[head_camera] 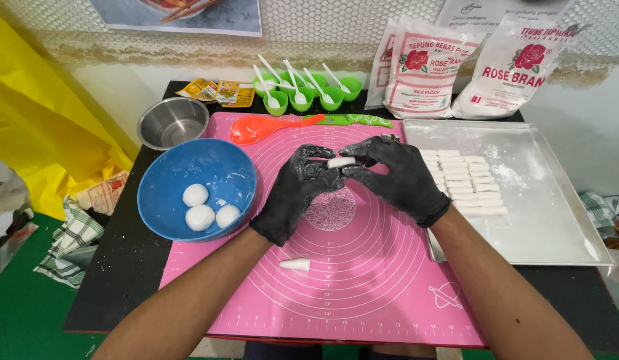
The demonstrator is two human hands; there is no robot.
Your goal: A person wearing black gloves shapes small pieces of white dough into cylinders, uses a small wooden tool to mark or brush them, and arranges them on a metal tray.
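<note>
Head view: a small dough scrap lies on the pink mat; above it, the gloved left hand and right hand jointly pinch a white dough piece; beyond, a tray holds dough strips.

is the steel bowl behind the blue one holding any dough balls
No, the steel bowl looks bare inside, while the three white dough balls lie in the blue bowl in front of it.

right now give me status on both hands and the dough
Left hand and right hand, both in black gloves, pinch one small white dough piece between the fingers above the pink mat. Another dough bit lies below. Nothing blocking.
</note>
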